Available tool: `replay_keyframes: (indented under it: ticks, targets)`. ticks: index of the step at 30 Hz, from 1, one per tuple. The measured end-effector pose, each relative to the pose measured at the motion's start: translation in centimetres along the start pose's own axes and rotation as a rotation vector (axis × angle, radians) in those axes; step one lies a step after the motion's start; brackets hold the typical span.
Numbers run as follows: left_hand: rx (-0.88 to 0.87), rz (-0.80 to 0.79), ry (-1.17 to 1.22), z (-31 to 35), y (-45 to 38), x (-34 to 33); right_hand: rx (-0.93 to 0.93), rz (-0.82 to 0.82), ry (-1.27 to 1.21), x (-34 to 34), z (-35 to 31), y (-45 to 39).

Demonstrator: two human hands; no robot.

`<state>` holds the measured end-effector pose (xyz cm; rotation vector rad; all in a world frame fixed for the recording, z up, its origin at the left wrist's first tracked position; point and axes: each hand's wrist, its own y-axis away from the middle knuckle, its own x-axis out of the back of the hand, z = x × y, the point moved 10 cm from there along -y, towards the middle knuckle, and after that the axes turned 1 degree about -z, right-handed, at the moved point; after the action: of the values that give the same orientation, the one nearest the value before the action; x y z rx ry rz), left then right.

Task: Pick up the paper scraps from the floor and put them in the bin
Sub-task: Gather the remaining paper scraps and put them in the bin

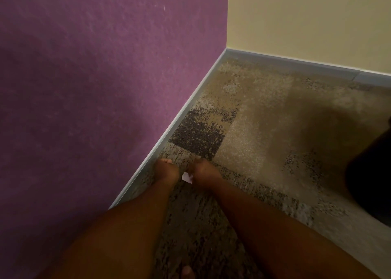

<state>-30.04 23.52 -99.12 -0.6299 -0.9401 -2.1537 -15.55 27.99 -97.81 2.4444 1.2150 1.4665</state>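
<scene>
Head view: a white paper scrap is seen between two lowered hands.
It touches the right hand, nearer than the left hand; fingers' grip cannot be told.

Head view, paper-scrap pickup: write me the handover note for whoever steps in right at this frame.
Left hand: down at the carpet beside the baseboard of the purple wall, fingers curled; whether it holds anything cannot be told.
Right hand: fingers curled downward next to a white paper scrap; the scrap shows between the two hands, and the grip itself is hidden.
Done: cannot be told from this view; no scraps visibly binned.
Left: secure this scrap and carry it to the bin. A dark object at the right edge may be the bin, but it is too dark to tell. No other scraps show in view.
</scene>
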Motion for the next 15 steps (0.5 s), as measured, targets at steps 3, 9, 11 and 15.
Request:
replay_keyframes:
  ticks: [3,9,11,15]
  targets:
    - [-0.036,-0.033,-0.047,0.8,0.5,-1.1,0.085,-0.004,0.071,0.1,-0.3,0.8]
    - [-0.012,-0.041,-0.031,1.3,1.2,-2.0,0.151,0.046,0.219,0.5,-1.3,2.1]
    - [-0.020,-0.046,-0.034,1.5,1.3,-2.2,0.132,0.007,0.192,0.6,-1.5,2.4]
    - [-0.031,-0.023,-0.048,1.7,2.0,-2.0,0.104,-0.053,0.079,0.4,-1.3,2.5]
